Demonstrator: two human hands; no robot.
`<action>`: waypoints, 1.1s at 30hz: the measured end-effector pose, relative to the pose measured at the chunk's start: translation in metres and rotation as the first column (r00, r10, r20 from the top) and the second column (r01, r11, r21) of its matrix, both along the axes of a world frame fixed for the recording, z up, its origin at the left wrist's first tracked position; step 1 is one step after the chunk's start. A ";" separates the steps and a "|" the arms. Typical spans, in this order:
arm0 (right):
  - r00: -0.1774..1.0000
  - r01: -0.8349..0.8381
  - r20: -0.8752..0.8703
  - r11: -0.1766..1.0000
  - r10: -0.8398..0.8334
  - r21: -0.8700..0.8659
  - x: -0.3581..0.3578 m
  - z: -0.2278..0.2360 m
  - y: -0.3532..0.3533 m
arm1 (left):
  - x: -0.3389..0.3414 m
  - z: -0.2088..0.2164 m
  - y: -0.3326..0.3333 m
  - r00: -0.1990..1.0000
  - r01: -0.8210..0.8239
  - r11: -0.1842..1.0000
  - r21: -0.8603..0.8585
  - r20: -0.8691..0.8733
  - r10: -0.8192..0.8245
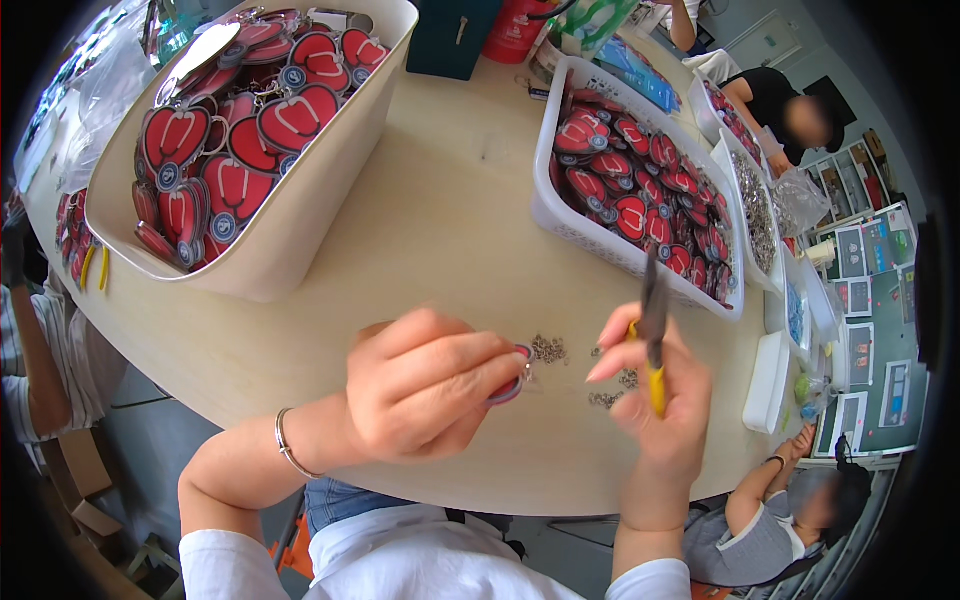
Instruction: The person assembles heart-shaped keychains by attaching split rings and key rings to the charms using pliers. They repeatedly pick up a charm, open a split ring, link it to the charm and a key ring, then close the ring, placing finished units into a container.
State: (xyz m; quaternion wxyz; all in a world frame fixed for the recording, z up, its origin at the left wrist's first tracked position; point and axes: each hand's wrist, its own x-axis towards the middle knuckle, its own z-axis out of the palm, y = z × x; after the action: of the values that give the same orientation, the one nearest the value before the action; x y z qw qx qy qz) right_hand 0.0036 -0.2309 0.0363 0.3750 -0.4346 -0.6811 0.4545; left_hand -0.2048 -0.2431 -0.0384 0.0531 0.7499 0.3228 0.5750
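My left hand (pixel 425 385) is closed, pinching a small red heart-shaped charm (pixel 507 392) with a grey rim and a bit of metal at its edge. Most of the charm is hidden by the fingers. To its right, my right hand (pixel 672 395) grips pliers (pixel 655 315) with yellow handles and dark jaws pointing away from me. The pliers and fingers are slightly blurred. Between the hands, small metal rings (pixel 548 349) lie in a loose pile on the table (pixel 450 240), with more rings (pixel 606 398) next to my right hand.
A deep cream bin (pixel 335 185) of heart keychains stands at the far left. At the far right sits a white basket (pixel 590 240) of heart charms. Beyond it are a tray of metal parts (pixel 752 205) and a white container (pixel 767 383). Other people sit around the table.
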 end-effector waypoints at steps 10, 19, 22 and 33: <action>0.855 -0.289 0.516 0.878 0.058 0.381 0.025 -0.018 -0.012 | -0.010 0.006 -0.002 0.982 0.000 0.971 0.238 -0.183 0.045; 0.849 -0.317 0.528 0.828 0.031 0.461 0.025 -0.023 -0.016 | -0.010 0.009 0.000 0.969 0.004 0.952 0.307 -0.235 0.071; 0.853 -0.311 0.521 0.822 0.020 0.477 0.024 -0.024 -0.018 | -0.010 0.009 -0.001 0.969 0.002 0.949 0.315 -0.236 0.076; 0.883 -0.310 0.466 0.816 0.057 0.489 0.019 -0.030 -0.022 | -0.012 0.011 -0.005 0.970 0.027 0.954 0.300 -0.237 0.047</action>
State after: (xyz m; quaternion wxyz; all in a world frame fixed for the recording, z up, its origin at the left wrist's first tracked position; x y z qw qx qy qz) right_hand 0.0230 -0.2525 0.0063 0.2771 -0.3282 -0.8875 0.1669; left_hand -0.2166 -0.2477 -0.0274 -0.1041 0.8120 0.2394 0.5221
